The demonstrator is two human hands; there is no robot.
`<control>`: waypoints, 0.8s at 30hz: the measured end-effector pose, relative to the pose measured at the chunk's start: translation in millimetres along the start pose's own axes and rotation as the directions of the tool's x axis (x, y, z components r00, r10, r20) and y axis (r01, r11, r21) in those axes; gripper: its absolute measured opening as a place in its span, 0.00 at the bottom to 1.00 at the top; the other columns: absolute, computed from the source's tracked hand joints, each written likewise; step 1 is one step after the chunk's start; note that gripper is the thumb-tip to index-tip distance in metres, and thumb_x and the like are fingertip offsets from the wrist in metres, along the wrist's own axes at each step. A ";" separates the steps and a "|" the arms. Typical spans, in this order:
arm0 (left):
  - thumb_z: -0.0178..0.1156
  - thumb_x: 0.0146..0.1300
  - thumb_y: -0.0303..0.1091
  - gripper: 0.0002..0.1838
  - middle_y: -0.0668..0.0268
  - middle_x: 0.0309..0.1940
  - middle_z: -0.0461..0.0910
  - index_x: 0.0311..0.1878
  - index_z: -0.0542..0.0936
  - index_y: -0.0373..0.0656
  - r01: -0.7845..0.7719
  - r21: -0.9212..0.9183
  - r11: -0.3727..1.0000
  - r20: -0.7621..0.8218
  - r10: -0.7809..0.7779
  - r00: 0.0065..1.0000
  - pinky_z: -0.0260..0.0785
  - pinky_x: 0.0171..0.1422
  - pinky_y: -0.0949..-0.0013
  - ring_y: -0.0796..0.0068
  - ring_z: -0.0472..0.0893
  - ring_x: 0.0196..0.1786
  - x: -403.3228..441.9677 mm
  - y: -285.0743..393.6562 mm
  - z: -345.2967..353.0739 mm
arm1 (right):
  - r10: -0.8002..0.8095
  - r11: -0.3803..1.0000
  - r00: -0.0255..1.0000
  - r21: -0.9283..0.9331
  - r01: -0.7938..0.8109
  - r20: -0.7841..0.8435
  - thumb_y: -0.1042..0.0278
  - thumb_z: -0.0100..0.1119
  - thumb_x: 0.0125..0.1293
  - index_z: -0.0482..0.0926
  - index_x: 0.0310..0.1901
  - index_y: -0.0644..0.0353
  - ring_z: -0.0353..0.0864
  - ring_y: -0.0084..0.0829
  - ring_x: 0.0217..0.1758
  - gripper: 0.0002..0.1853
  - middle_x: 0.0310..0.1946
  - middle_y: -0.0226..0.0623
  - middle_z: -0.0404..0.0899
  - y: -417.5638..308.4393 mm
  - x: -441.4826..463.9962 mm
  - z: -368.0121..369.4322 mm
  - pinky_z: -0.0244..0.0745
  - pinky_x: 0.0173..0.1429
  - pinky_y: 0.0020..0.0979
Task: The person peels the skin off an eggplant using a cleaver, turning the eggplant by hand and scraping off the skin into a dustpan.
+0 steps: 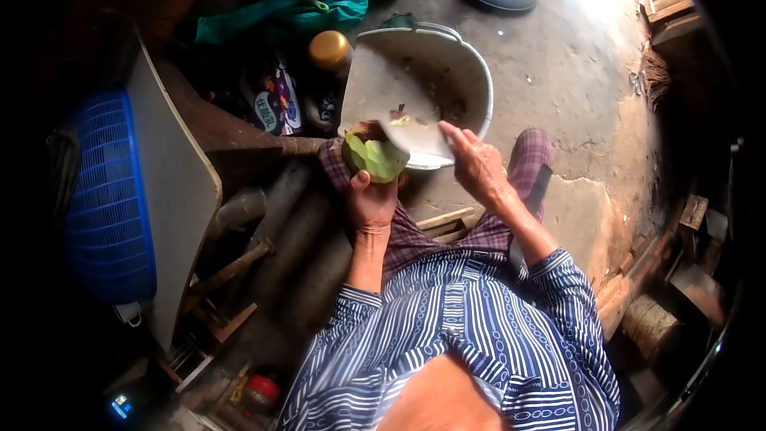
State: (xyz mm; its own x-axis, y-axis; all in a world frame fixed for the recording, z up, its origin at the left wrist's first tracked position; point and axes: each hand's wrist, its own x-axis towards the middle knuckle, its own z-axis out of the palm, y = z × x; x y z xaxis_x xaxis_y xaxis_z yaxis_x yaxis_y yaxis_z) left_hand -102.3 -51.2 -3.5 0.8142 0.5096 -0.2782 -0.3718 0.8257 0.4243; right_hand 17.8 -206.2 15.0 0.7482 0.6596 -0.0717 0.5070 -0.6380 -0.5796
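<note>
Head view (the only one): the left hand point(372, 201) is cupping a green vegetable point(375, 161) from below, thumb up against its near side. It sits just past the lap, at the near-left edge of a white bucket point(488, 88). The right hand point(477, 164) has its fingers wrapped round the grip end of a broad knife point(423, 140), blade right up by the green thing. Looks about partway pared to me: pale cut facets face the camera, while darker skin shows up top and at the left (underside's hidden, can't tell). Small scraps lie in the bucket.
</note>
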 end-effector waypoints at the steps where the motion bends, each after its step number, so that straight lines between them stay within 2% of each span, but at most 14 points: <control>1: 0.62 0.52 0.35 0.33 0.57 0.59 0.69 0.63 0.65 0.40 -0.029 -0.022 0.999 -0.020 0.029 0.999 0.61 0.67 0.52 0.60 0.68 0.62 4.4 -3.6 -6.6 | -0.048 0.999 0.998 0.014 0.048 0.037 0.72 0.49 0.63 0.65 0.61 0.52 0.79 0.44 0.30 0.23 0.36 0.45 0.75 -13.5 -3.8 -10.4 0.77 0.30 0.39; 2: 0.61 0.55 0.33 0.29 0.56 0.57 0.71 0.61 0.66 0.39 -0.059 -0.043 0.997 -0.040 0.057 0.998 0.64 0.65 0.58 0.61 0.71 0.60 8.9 -7.4 -13.8 | -0.096 0.995 0.993 0.027 0.094 0.071 0.72 0.50 0.63 0.65 0.62 0.52 0.80 0.41 0.29 0.24 0.34 0.43 0.75 -26.5 -6.3 -19.0 0.77 0.28 0.36; 3: 0.59 0.58 0.32 0.26 0.57 0.55 0.72 0.59 0.67 0.38 -0.290 0.759 0.583 0.127 0.305 0.944 0.65 0.64 0.61 0.62 0.71 0.59 5.3 -5.4 -13.0 | -0.157 0.987 0.985 -0.019 0.158 0.065 0.71 0.51 0.63 0.64 0.62 0.53 0.79 0.38 0.28 0.24 0.33 0.42 0.73 -38.2 -8.5 -21.4 0.77 0.26 0.35; 4: 0.57 0.60 0.31 0.22 0.57 0.54 0.73 0.58 0.68 0.37 -0.315 0.886 -0.340 0.420 0.299 0.857 0.66 0.63 0.65 0.63 0.72 0.58 -4.0 -1.9 -12.5 | -0.218 0.973 0.974 -0.063 0.222 0.064 0.71 0.51 0.63 0.64 0.62 0.54 0.78 0.35 0.27 0.24 0.32 0.40 0.72 -45.4 -9.9 -21.6 0.77 0.25 0.33; 5: 0.58 0.62 0.34 0.32 0.55 0.63 0.65 0.67 0.58 0.35 -0.230 0.960 -0.161 0.272 0.328 0.904 0.55 0.71 0.67 0.63 0.66 0.66 -21.5 7.1 29.0 | -0.303 0.952 0.953 -0.048 0.301 -0.026 0.72 0.52 0.62 0.63 0.62 0.55 0.77 0.33 0.26 0.25 0.32 0.39 0.71 -45.9 -10.4 -20.7 0.77 0.24 0.32; 8: 0.59 0.62 0.35 0.33 0.55 0.63 0.65 0.67 0.58 0.34 -0.217 0.964 -0.150 0.252 0.277 0.927 0.54 0.71 0.66 0.62 0.65 0.66 -25.8 11.3 18.8 | -0.286 0.958 0.956 -0.017 0.286 -0.066 0.66 0.51 0.65 0.66 0.60 0.56 0.78 0.36 0.25 0.21 0.28 0.39 0.71 -46.4 -10.6 -19.2 0.75 0.25 0.34; 9: 0.59 0.61 0.35 0.34 0.55 0.63 0.65 0.66 0.58 0.34 -0.212 0.967 -0.142 0.243 0.253 0.937 0.53 0.71 0.66 0.61 0.65 0.66 -25.2 12.1 18.8 | -0.266 0.964 0.964 -0.037 0.265 -0.020 0.73 0.53 0.60 0.64 0.61 0.56 0.77 0.35 0.26 0.26 0.34 0.40 0.71 -47.3 -11.5 -21.1 0.77 0.26 0.33; 12: 0.59 0.61 0.37 0.33 0.54 0.63 0.65 0.65 0.59 0.33 -0.274 0.957 -0.091 0.288 0.356 0.889 0.54 0.70 0.65 0.60 0.66 0.65 -17.1 13.0 44.9 | -0.242 0.970 0.970 -0.027 0.241 -0.038 0.72 0.54 0.60 0.64 0.60 0.56 0.78 0.38 0.26 0.25 0.34 0.40 0.71 -39.4 -10.5 -18.0 0.78 0.26 0.34; 14: 0.55 0.63 0.32 0.22 0.58 0.55 0.73 0.59 0.67 0.36 -0.324 0.917 -0.232 0.390 0.353 0.851 0.63 0.65 0.64 0.66 0.72 0.59 3.0 -2.2 -17.0 | -0.216 0.976 0.976 -0.027 0.215 -0.033 0.73 0.53 0.61 0.64 0.61 0.54 0.79 0.40 0.25 0.25 0.35 0.40 0.72 -30.4 -9.6 -11.6 0.78 0.26 0.35; 16: 0.59 0.54 0.29 0.29 0.59 0.58 0.71 0.61 0.66 0.37 -0.298 0.796 0.527 0.203 0.231 0.952 0.59 0.69 0.62 0.63 0.69 0.62 1.6 -3.4 -13.6 | -0.184 0.983 0.981 -0.036 0.182 -0.055 0.73 0.52 0.61 0.64 0.61 0.53 0.79 0.42 0.26 0.25 0.35 0.40 0.73 -22.8 -7.9 -8.2 0.77 0.26 0.36; 17: 0.60 0.47 0.27 0.35 0.60 0.59 0.70 0.63 0.65 0.38 -0.135 0.369 0.920 0.118 0.097 0.988 0.57 0.71 0.60 0.62 0.67 0.64 -0.9 -2.1 -2.8 | -0.170 0.983 0.985 -0.073 0.168 -0.018 0.73 0.52 0.62 0.64 0.61 0.52 0.80 0.42 0.26 0.24 0.35 0.41 0.74 -19.6 -6.0 -10.7 0.77 0.26 0.37; 18: 0.61 0.40 0.25 0.41 0.60 0.61 0.69 0.64 0.64 0.39 0.037 -0.038 0.999 0.033 -0.035 0.999 0.54 0.72 0.59 0.60 0.65 0.65 -3.5 -0.7 8.6 | -0.035 0.999 0.998 -0.014 0.036 0.057 0.71 0.51 0.63 0.67 0.60 0.52 0.80 0.45 0.28 0.22 0.36 0.44 0.76 -15.3 -2.1 -11.3 0.78 0.29 0.40; 22: 0.62 0.37 0.25 0.42 0.62 0.61 0.69 0.64 0.64 0.41 0.117 0.010 0.993 0.030 -0.117 0.993 0.55 0.72 0.56 0.61 0.65 0.66 -4.9 2.7 -1.6 | 0.052 0.994 0.998 -0.100 -0.049 0.025 0.72 0.49 0.63 0.70 0.58 0.53 0.81 0.47 0.36 0.20 0.41 0.48 0.79 38.4 10.3 11.3 0.78 0.37 0.42; 24: 0.63 0.40 0.27 0.42 0.61 0.61 0.69 0.65 0.64 0.41 0.126 -0.006 0.992 -0.061 -0.127 0.990 0.56 0.72 0.55 0.61 0.66 0.66 -2.0 1.6 -6.2 | 0.008 0.994 1.000 -0.106 -0.008 -0.004 0.74 0.48 0.62 0.69 0.60 0.53 0.81 0.44 0.35 0.22 0.40 0.47 0.78 27.5 6.8 3.2 0.79 0.33 0.39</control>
State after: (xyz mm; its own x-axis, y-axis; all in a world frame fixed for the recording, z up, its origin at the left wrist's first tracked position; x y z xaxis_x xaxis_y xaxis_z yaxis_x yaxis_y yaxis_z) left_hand -107.3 -49.4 -7.7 0.8260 0.4148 -0.3817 -0.2687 0.8850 0.3802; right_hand 35.4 -218.0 -4.0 0.7539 0.6529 -0.0728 0.5434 -0.6820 -0.4894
